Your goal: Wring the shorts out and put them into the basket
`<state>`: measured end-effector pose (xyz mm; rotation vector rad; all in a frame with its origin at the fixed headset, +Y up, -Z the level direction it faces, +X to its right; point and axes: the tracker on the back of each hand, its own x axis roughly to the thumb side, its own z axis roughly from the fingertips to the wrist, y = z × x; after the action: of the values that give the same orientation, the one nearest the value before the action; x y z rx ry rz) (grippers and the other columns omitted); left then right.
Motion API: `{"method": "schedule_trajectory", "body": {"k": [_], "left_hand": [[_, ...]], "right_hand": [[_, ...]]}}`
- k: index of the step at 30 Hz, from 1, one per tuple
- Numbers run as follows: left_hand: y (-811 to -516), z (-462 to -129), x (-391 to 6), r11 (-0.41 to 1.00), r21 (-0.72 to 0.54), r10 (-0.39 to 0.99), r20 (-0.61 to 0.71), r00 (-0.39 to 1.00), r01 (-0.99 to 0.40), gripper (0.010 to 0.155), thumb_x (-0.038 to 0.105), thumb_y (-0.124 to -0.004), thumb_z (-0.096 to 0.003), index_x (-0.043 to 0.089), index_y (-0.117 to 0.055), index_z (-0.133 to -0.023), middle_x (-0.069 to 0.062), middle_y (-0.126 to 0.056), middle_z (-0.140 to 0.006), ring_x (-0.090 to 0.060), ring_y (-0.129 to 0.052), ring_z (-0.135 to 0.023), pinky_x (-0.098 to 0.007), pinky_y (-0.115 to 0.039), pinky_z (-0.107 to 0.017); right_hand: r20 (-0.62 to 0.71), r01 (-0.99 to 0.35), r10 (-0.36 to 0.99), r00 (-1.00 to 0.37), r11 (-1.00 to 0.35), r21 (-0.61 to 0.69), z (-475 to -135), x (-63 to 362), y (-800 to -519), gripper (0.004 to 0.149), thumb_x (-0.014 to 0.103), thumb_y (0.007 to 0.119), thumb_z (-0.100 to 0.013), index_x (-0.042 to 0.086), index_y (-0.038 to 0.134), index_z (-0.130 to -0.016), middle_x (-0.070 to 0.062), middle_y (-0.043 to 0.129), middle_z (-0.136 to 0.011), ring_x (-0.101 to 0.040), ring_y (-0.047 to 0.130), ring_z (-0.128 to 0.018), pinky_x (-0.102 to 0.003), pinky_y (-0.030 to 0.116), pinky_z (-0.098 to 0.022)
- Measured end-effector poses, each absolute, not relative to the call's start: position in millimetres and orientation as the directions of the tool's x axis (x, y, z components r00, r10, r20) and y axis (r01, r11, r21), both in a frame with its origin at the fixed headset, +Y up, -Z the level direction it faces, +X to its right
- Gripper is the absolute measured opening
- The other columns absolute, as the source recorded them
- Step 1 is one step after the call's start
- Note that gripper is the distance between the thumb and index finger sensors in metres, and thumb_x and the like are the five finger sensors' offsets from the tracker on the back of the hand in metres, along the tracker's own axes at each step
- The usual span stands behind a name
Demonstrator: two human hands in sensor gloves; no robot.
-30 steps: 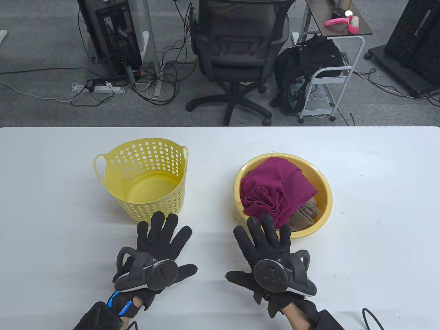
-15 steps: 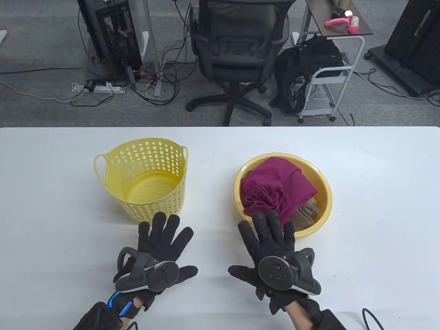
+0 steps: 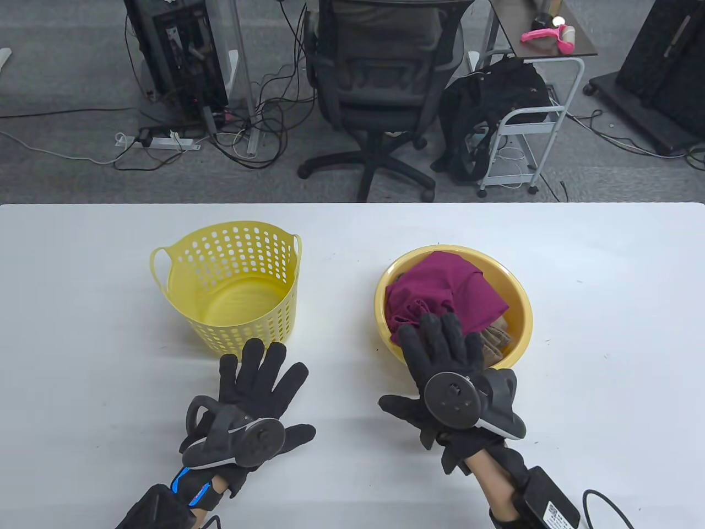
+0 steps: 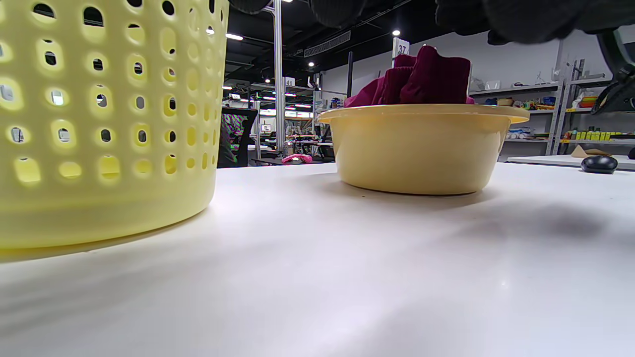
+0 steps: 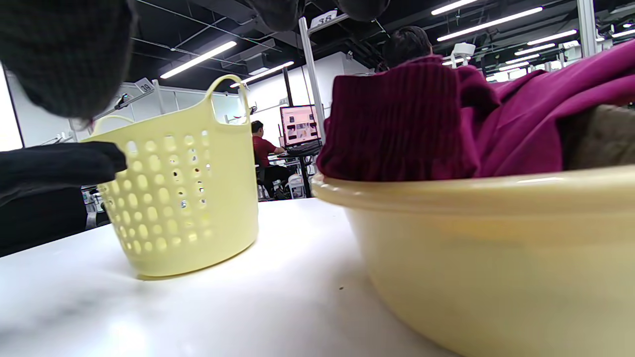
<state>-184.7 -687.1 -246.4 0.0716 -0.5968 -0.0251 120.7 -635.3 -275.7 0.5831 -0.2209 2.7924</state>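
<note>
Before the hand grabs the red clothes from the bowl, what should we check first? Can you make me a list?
1. Right hand over the yellow bowl: ok, its straight fingers reach over the near rim.
2. Hand gripping the magenta shorts: not ok, nothing pinched yet.
3. Shorts free to lift: cannot tell, a brown cloth lies beside and partly under them.
4. Basket ready: ok, upright, nothing inside.
5. Left hand free to help wring: ok, flat on the table, holding nothing.
6. Shorts wet: cannot tell.
</note>
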Motion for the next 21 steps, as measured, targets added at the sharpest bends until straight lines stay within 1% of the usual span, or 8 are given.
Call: {"method": "schedule_trajectory", "body": {"k": [5, 10, 18, 21], "left_hand": [[-686.8, -246.4, -185.4, 0.997, 0.080, -0.047, 0.560, 0.827, 0.002, 0.093, 0.074, -0.065, -0.0488, 0.018, -0.038, -0.118, -0.035, -0.025, -0.124, -0.072, -0.025, -0.107, -0.085, -0.026, -0.061], [-686.5, -246.3, -185.6, 0.996, 0.085, -0.051, 0.560, 0.827, 0.004, 0.093, 0.074, -0.065, -0.0489, 0.018, -0.038, -0.118, -0.035, -0.025, -0.124, -0.072, -0.025, -0.107, -0.085, -0.026, -0.061], [-685.9, -246.8, -187.3, 0.996, 0.088, -0.053, 0.554, 0.831, 0.004, 0.093, 0.073, -0.065, -0.0489, 0.018, -0.038, -0.118, -0.035, -0.025, -0.124, -0.072, -0.024, -0.107, -0.085, -0.025, -0.061], [-685.8, -247.1, -187.7, 0.996, 0.090, -0.054, 0.553, 0.831, 0.005, 0.093, 0.073, -0.065, -0.0489, 0.018, -0.038, -0.118, -0.035, -0.025, -0.124, -0.072, -0.024, -0.107, -0.085, -0.025, -0.061]], "right_hand": [[0.385, -0.272, 0.220, -0.896, -0.959, -0.084, -290.5, 130.4, -627.0, 0.105, 0.073, 0.080, -0.043, 0.011, 0.034, -0.114, -0.032, 0.026, -0.112, -0.060, 0.028, -0.101, -0.078, 0.037, -0.066], [0.358, -0.262, 0.223, -0.907, -0.963, -0.063, -306.7, 138.6, -622.7, 0.106, 0.072, 0.082, -0.042, 0.007, 0.037, -0.113, -0.033, 0.031, -0.112, -0.061, 0.035, -0.100, -0.074, 0.043, -0.067], [0.324, -0.226, 0.202, -0.924, -0.974, -0.036, -327.0, 142.5, -623.9, 0.108, 0.071, 0.084, -0.041, -0.001, 0.041, -0.110, -0.033, 0.039, -0.110, -0.060, 0.045, -0.097, -0.068, 0.052, -0.067], [0.307, -0.210, 0.190, -0.933, -0.977, -0.034, -333.6, 145.4, -625.5, 0.109, 0.071, 0.084, -0.041, -0.002, 0.042, -0.110, -0.034, 0.040, -0.109, -0.060, 0.047, -0.096, -0.067, 0.054, -0.067]]}}
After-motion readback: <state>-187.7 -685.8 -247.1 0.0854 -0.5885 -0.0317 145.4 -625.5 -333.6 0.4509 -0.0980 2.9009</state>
